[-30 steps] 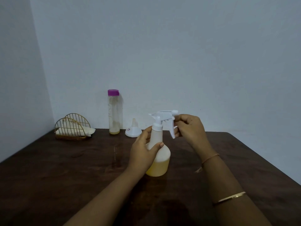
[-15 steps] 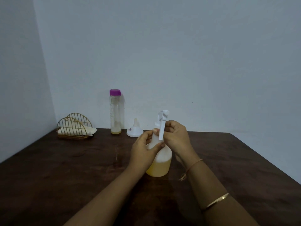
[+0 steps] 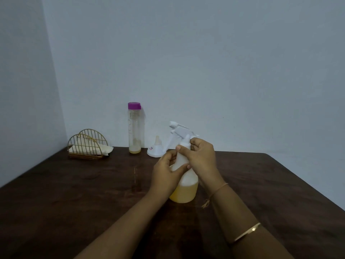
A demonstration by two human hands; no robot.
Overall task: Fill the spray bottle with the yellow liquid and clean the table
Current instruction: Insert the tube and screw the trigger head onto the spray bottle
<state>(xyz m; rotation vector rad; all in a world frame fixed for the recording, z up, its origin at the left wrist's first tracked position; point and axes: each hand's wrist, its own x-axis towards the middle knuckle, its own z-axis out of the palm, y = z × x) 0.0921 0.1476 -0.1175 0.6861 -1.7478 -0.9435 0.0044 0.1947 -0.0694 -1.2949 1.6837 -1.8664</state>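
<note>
Spray bottle [image 3: 183, 186] is standing upright on the table [image 3: 74, 193], dead centre in front of me, with yellow liquid [image 3: 183, 194] filling roughly its bottom third. The head [image 3: 182, 131] is on top, and here's the news: a second ago its nozzle pointed right, half a second ago it faced the camera, and now it points away to the left, so it has swung about half a turn. I read that as the head being screwed down. The left hand [image 3: 165, 174] is wrapped around the bottle's shoulder, thumb across the front, holding it steady. The right hand [image 3: 200, 157] has left the trigger and now has its fingers curled round the collar just under the head, doing the twisting. Whether the thread is fully seated I can't tell from here. Behind, the funnel [image 3: 155, 151] sits upside down on the table, off the bottle, and the tall bottle [image 3: 134, 128] beside it is capped and nearly drained. So filling looks finished. Far left, the cloth [image 3: 107, 149] waits in its rack [image 3: 86, 144], untouched, and spraying and wiping are still to come.
</note>
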